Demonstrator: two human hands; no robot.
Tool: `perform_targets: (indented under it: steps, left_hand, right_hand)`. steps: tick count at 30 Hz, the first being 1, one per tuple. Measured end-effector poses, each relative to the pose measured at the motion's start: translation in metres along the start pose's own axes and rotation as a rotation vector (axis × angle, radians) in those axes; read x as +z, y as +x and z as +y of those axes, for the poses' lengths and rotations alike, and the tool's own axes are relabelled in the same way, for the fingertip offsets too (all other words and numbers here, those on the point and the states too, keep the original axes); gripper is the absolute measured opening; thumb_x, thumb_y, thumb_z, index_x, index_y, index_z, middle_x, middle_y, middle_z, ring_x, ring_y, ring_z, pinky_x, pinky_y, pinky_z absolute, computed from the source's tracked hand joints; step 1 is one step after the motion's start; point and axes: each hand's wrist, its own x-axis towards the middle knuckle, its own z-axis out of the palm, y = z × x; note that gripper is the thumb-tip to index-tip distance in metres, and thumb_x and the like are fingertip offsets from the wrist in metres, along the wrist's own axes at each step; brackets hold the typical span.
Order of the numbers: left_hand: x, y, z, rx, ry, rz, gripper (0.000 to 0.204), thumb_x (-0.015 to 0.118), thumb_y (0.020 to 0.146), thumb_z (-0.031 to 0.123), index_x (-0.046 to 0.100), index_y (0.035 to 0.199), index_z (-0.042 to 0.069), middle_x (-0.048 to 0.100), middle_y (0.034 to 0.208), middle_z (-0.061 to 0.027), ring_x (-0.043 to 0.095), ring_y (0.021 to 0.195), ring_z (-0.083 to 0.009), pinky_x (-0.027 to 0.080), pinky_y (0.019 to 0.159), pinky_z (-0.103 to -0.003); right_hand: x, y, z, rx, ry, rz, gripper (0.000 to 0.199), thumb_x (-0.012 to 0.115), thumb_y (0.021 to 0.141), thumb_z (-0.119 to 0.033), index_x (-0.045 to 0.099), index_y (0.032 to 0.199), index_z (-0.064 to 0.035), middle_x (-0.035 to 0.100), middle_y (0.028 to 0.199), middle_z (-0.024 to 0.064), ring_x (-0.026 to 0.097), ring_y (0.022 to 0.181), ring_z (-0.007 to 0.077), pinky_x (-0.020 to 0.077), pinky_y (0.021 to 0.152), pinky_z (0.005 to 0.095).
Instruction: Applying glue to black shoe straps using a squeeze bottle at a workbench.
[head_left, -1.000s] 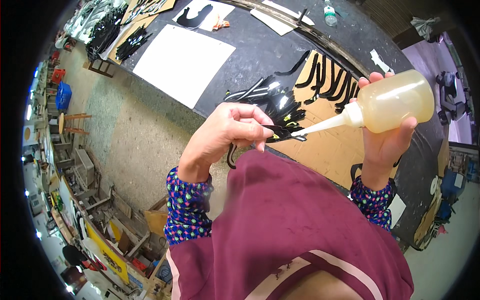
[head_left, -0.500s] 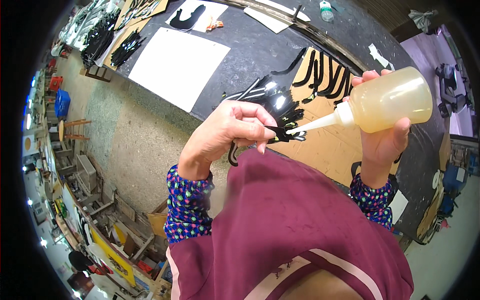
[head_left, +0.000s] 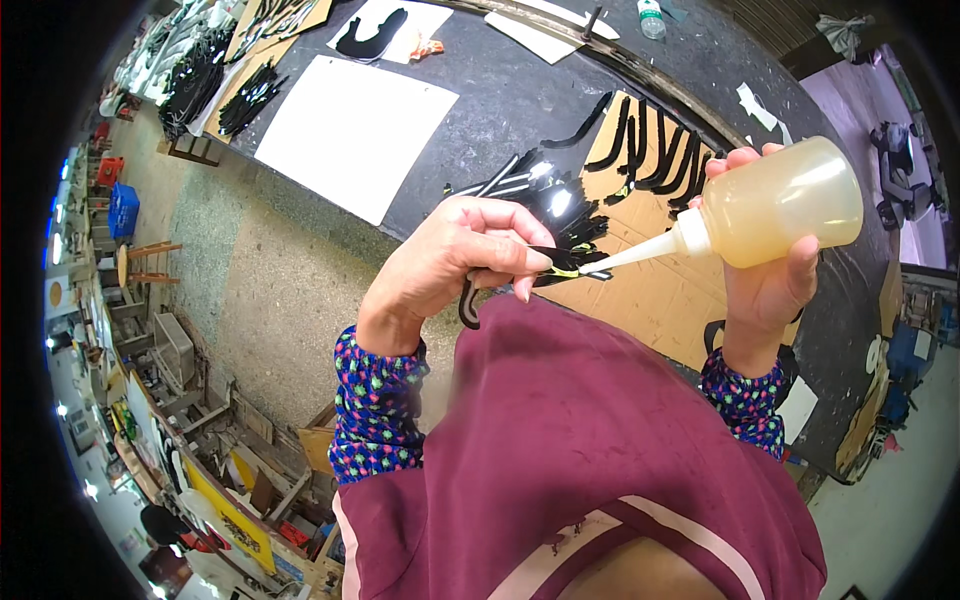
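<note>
My left hand (head_left: 460, 250) pinches a black strip (head_left: 556, 263) between thumb and fingers. One curled end of it, with a pale inner side, hangs below my palm. In my right hand (head_left: 765, 285) is a clear squeeze bottle (head_left: 790, 200) of yellowish liquid, tilted so that its long white nozzle points left. The nozzle tip meets the strip near its right end, where a yellow-green patch shows. Behind my left hand lies a pile of shiny black strips (head_left: 560, 200). More black strips (head_left: 655, 150) lie spaced out on a brown cardboard sheet (head_left: 640, 310).
A large white sheet (head_left: 355, 135) lies on the dark table (head_left: 470, 90). A black curved piece (head_left: 372, 36) rests on white paper at the back. A small plastic bottle (head_left: 652, 20) stands farther off. Bundles of black strips (head_left: 252, 98) sit at the table's left end.
The strip in my left hand has turned slightly, and its yellow-green patch shows more. The bottle's nozzle tip has shifted a little to the right and down along the strip.
</note>
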Motion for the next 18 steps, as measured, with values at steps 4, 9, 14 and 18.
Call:
perform_targets:
  steps: [4,9,14,18]
  left_hand:
    - [0.003,0.0,0.0,0.009,0.021,0.001,0.011,0.06,0.071,0.006,0.058,0.08,-0.001,0.058,0.064,-0.0049,0.054,0.055,-0.0069,0.031,0.045,-0.016]
    - [0.006,0.001,-0.001,0.009,0.021,-0.015,0.011,0.06,0.071,0.006,0.058,0.08,-0.001,0.058,0.064,-0.0046,0.054,0.054,-0.0065,0.031,0.045,-0.016]
    - [0.005,0.003,0.0,0.011,0.046,-0.016,0.011,0.06,0.072,0.006,0.059,0.08,-0.001,0.058,0.061,-0.0046,0.051,0.051,-0.0056,0.029,0.044,-0.016]
    - [0.004,0.003,-0.002,0.022,0.034,0.015,0.011,0.06,0.071,0.007,0.059,0.079,-0.001,0.058,0.059,-0.0045,0.049,0.049,-0.005,0.028,0.043,-0.016]
  right_hand:
    - [0.002,0.001,0.003,-0.06,0.053,0.029,0.069,0.064,0.07,-0.04,0.035,0.12,-0.0007,0.048,0.11,0.0214,0.048,0.105,0.0344,0.0382,0.091,0.0413]
    - [0.001,0.001,0.002,-0.035,0.028,0.026,0.073,0.065,0.07,-0.042,0.033,0.121,-0.0006,0.045,0.112,0.0193,0.045,0.107,0.0334,0.0401,0.087,0.0421]
    - [-0.005,-0.004,0.001,-0.012,0.015,0.032,0.076,0.065,0.069,-0.044,0.032,0.122,-0.001,0.044,0.113,0.0165,0.042,0.108,0.0321,0.0424,0.083,0.0427]
    - [-0.011,-0.007,0.0,-0.011,-0.002,0.051,0.073,0.064,0.068,-0.044,0.035,0.119,-0.0004,0.048,0.109,0.0205,0.049,0.102,0.0345,0.0395,0.089,0.0431]
